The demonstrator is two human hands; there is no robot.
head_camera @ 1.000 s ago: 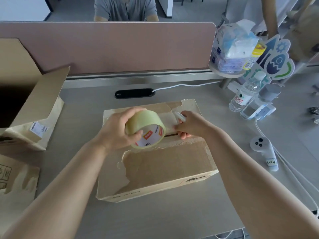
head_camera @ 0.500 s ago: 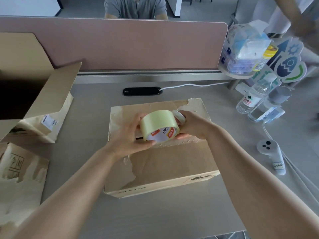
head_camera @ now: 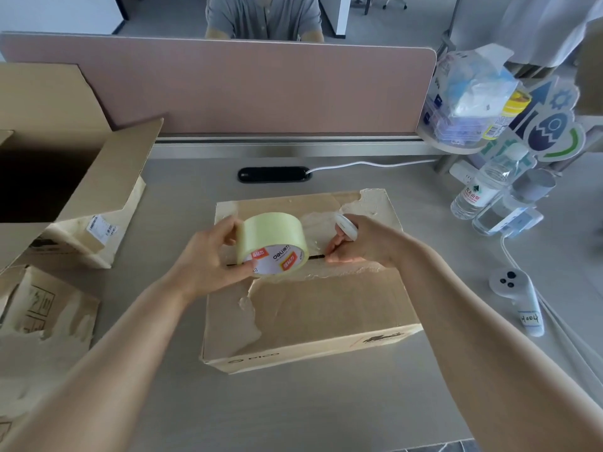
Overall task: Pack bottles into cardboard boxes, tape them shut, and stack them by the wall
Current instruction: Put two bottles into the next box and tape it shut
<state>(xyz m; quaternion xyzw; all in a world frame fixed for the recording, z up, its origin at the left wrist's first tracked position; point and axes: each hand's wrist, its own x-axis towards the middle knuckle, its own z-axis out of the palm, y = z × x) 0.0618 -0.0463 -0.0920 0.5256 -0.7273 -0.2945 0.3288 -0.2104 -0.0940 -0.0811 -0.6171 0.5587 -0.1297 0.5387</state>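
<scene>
A closed cardboard box [head_camera: 326,308] with torn top paper lies in the middle of the desk. My left hand [head_camera: 208,259] grips a roll of clear tape [head_camera: 274,243] with a red and white core, standing on edge over the box's centre seam. My right hand [head_camera: 362,246] is just right of the roll, curled around a small white tool [head_camera: 346,226], its fingertips down on the seam. A clear water bottle [head_camera: 479,187] stands at the right of the desk, beside a second clear container [head_camera: 509,213].
An open cardboard box [head_camera: 65,177] stands at the left, with torn flat cardboard [head_camera: 42,308] in front of it. A white controller [head_camera: 518,295] and cables lie at the right. A pink divider [head_camera: 261,89] runs along the back, with a person seated behind it.
My left hand has carried the tape roll to the left along the seam, away from my right hand. My right hand stays on the box top.
</scene>
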